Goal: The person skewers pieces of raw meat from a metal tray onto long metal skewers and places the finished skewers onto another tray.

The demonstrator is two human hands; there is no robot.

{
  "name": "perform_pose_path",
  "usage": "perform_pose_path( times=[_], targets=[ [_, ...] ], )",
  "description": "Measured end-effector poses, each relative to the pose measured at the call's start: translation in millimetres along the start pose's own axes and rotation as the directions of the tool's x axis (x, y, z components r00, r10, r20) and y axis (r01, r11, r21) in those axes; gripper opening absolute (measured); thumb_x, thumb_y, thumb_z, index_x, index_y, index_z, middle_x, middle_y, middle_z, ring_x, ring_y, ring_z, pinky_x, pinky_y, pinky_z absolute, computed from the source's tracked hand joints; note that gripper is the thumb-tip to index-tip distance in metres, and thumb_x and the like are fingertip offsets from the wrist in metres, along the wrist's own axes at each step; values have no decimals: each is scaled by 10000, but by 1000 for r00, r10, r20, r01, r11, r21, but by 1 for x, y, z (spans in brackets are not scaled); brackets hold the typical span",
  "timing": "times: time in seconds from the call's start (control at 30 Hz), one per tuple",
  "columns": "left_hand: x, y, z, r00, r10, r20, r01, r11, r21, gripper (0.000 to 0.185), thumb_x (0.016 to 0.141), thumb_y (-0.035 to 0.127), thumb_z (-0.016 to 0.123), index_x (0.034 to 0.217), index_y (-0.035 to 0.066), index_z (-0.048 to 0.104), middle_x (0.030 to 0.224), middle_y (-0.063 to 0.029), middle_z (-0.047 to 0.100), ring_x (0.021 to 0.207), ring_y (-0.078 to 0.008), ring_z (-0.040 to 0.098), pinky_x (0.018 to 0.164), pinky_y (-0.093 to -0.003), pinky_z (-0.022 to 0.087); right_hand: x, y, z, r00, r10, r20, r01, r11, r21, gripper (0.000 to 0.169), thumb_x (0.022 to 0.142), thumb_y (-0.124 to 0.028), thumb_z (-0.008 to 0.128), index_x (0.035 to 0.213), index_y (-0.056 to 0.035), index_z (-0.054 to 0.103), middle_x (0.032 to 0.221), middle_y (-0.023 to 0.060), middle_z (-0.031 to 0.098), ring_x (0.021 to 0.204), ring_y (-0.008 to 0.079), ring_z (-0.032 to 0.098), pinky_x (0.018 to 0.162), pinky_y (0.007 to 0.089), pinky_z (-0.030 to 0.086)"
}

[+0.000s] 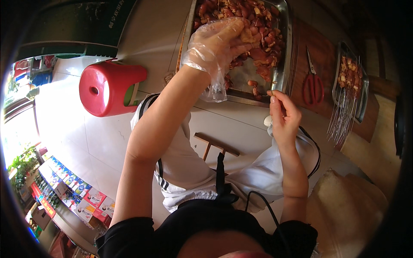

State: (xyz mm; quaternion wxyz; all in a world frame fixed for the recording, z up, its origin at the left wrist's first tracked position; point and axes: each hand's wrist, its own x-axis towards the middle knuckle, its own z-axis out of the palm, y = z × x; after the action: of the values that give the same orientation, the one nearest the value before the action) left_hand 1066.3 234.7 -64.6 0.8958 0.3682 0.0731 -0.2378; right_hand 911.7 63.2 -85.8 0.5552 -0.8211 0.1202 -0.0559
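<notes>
My left hand (219, 42), in a clear disposable plastic glove, reaches into a metal tray (237, 98) of raw meat pieces (266, 38). Its fingers are down among the meat; whether they grip a piece cannot be made out. By the tray's near right corner, the bare thumb and forefinger of my right hand (285, 113) pinch a thin skewer, of which only a short bit shows. A few loose meat pieces (254, 87) lie in the near part of the tray. Thin metal skewers (294, 61) lie along the tray's right side.
Red-handled scissors (313, 87) lie on a brown board right of the tray. Beyond them, a smaller metal tray (364, 100) carries loaded meat skewers (350, 75), their bare ends jutting toward me. A red plastic stool (103, 88) stands at left. A wooden frame piece (216, 144) is between my legs.
</notes>
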Motion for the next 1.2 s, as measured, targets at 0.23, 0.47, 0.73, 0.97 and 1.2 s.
perform_pose_path(
  times=[0.23,0.47,0.73,0.97,1.2],
  targets=[
    [2,0,-4,998,-64,-15,65,997,47,242,919,196,592,1070,9,560,1046,-133,631,1023,-284,632,760,-270,538,8,-7,-9,809,386,443,-580,643,501,166,919,-105,558,1016,13,624,643,-20,485,476,15,302,406,178,210],
    [-1,3,5,989,-50,-138,65,992,104,208,903,134,607,1036,-24,593,910,-111,668,911,-231,665,733,-305,542,4,-4,1,975,159,154,-200,932,302,169,908,-74,560,1032,21,624,642,-10,538,460,37,372,418,185,265],
    [1,-16,1,992,-60,-108,74,989,128,194,893,142,623,1044,19,623,911,-54,672,826,-157,645,716,-281,508,6,-6,2,989,-148,-27,143,979,-149,141,883,-19,582,1004,33,633,745,79,659,604,103,570,533,237,449],
    [-11,-32,11,985,-147,-84,159,975,156,198,893,165,629,1043,37,631,935,-39,666,834,-154,643,750,-289,500,5,-5,2,993,97,67,-111,961,254,158,919,-52,555,1020,52,619,619,-24,467,533,22,367,451,189,249],
    [-11,-42,10,995,-97,27,88,970,228,200,878,145,653,1041,30,637,935,-30,651,827,-111,623,715,-266,521,12,-13,-2,984,144,107,-171,935,311,122,932,-79,550,971,26,598,625,-36,471,549,19,393,463,187,280]
  ],
)
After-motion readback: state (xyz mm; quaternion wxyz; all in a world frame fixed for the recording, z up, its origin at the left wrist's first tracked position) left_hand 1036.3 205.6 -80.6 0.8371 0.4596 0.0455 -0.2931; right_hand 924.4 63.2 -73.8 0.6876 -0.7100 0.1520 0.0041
